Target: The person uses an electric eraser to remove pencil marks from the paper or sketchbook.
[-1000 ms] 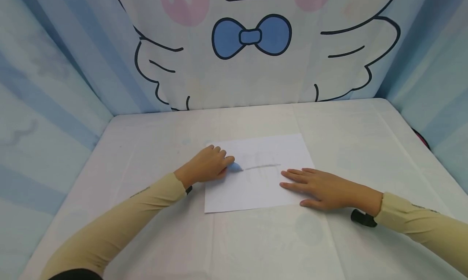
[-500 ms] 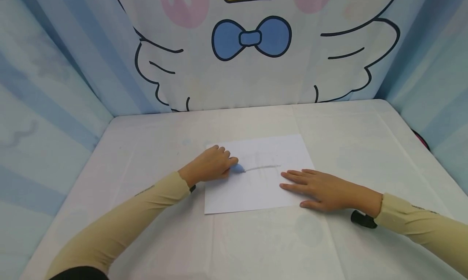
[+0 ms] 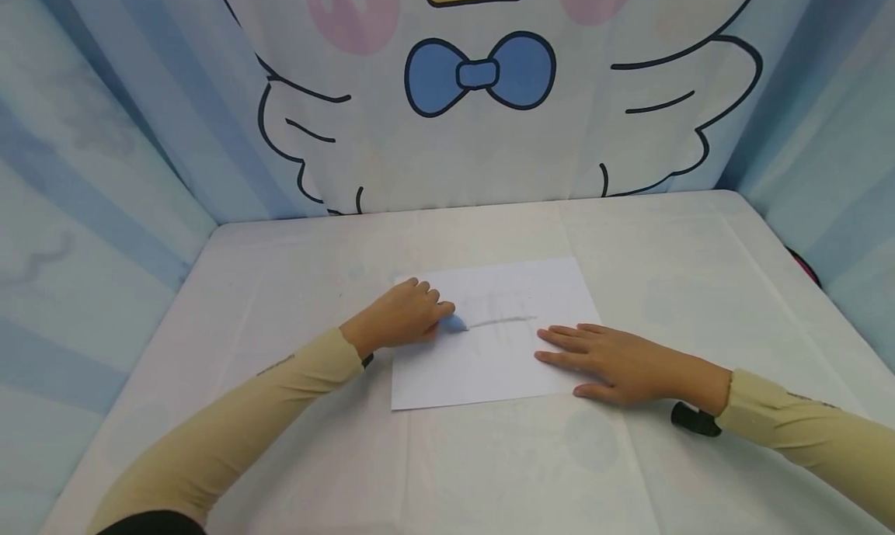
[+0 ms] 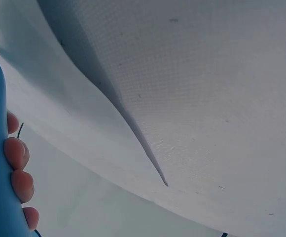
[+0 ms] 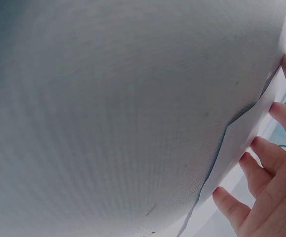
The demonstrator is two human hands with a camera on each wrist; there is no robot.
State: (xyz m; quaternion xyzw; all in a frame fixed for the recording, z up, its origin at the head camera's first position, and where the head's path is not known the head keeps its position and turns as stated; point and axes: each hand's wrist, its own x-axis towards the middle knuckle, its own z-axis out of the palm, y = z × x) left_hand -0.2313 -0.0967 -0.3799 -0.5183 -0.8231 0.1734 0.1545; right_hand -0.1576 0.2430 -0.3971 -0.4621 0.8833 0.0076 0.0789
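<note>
A white sheet of paper [image 3: 489, 368] lies on the table, with a thin greyish line [image 3: 503, 319] across its middle. My left hand [image 3: 402, 314] grips a thick blue pen-shaped tool [image 3: 454, 322] over the left part of the sheet, its tip at or just above the paper by the line's left end. In the left wrist view the blue tool [image 4: 0, 163] has a round button and a narrow pale tip, with fingers [image 4: 17, 153] curled round its body. My right hand [image 3: 615, 362] rests with spread fingers on the sheet's right side; its fingertips [image 5: 222, 193] touch the paper edge.
A white cloth [image 3: 503, 473] with faint creases covers the table. Behind it hangs a curtain [image 3: 482, 154] printed with a blue bow tie, and pale blue curtains [image 3: 91, 232] close in both sides. Dark wrist devices [image 3: 695, 418] sit under the cuffs.
My left hand and the blue tool have shifted slightly right and toward me, then held nearly still. The right hand stays in place on the paper.
</note>
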